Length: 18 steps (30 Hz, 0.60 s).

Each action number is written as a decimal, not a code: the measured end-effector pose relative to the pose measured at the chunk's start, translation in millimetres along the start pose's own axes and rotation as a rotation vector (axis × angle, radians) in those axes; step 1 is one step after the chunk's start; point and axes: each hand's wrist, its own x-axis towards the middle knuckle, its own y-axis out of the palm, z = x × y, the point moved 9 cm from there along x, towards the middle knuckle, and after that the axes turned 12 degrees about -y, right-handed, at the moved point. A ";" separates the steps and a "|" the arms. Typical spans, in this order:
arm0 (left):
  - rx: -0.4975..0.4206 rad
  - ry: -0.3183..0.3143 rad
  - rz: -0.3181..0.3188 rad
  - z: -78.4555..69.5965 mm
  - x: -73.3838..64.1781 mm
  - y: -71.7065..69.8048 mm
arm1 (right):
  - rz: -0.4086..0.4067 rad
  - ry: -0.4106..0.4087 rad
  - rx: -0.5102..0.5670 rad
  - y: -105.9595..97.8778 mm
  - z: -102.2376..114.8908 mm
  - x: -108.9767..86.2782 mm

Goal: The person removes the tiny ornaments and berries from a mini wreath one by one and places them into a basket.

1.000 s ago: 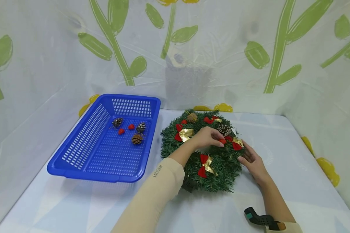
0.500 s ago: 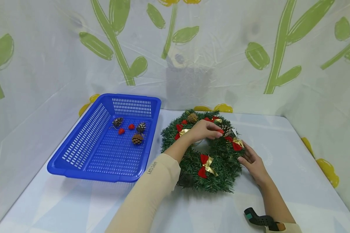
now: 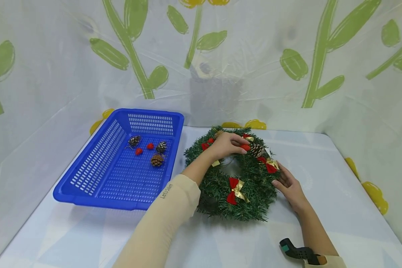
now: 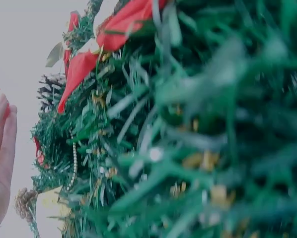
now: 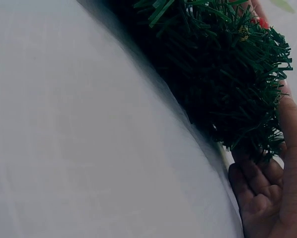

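Note:
A green Christmas wreath (image 3: 254, 204) lies on the table, trimmed with pine cones and red-and-gold bows. My left hand (image 3: 225, 145) reaches over its far side and pinches a small red berry ornament (image 3: 245, 147) between thumb and fingers. Close beside that berry sits a white-tipped pine cone (image 3: 257, 150). My right hand (image 3: 293, 191) grips the wreath's right edge; in the right wrist view its fingers (image 5: 258, 186) curl beneath the greenery, the thumb on the outer side. A red bow (image 4: 81, 67) shows large in the left wrist view. My left forearm hides part of the wreath's left side.
Left of the wreath stands a blue plastic basket (image 3: 97, 201) with perforated walls. Inside are a brown pine cone (image 3: 156, 160), two white-tipped cones and two red berries (image 3: 139, 151). A patterned curtain (image 3: 254, 74) closes off the table's back and sides.
My left hand has moved left and away from me over the wreath, from beside the right-hand bow, carrying the red berry. My right hand stays at the wreath's edge.

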 end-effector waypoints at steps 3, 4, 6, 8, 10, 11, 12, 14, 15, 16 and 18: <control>-0.013 -0.009 -0.010 0.0 -2.3 -4.7 | 0.003 0.003 0.000 0.4 -0.3 -0.5; -0.004 -0.010 -0.013 -0.4 -2.4 -6.2 | 0.003 0.004 0.000 0.4 -0.4 -0.7; 0.011 0.001 -0.014 -2.7 -2.4 -9.0 | 0.001 0.006 -0.005 -0.2 -0.5 -0.7; 0.033 0.013 -0.014 -5.3 -2.7 -12.1 | 0.000 0.004 -0.002 -0.3 -0.2 -0.5; 0.048 0.027 0.001 -7.8 -3.7 -14.6 | 0.000 0.001 0.001 -0.2 0.2 -0.2; 0.052 0.034 0.007 -8.8 -4.3 -16.0 | 0.000 -0.003 0.002 -0.2 0.5 0.2; 0.051 0.035 0.013 -9.1 -5.1 -17.2 | 0.000 -0.007 0.002 -0.1 0.7 0.1; 0.045 0.029 0.024 -9.0 -6.3 -19.4 | 0.003 -0.015 0.000 0.0 1.3 0.4; 0.043 0.024 0.030 -8.5 -6.3 -20.4 | 0.003 -0.020 -0.002 0.0 1.7 0.5; 0.044 0.020 0.033 -8.6 -6.5 -21.7 | 0.002 -0.024 -0.005 -0.1 2.1 0.7; 0.036 0.015 0.039 -8.8 -6.8 -24.7 | 0.002 -0.029 -0.008 -0.1 2.9 0.8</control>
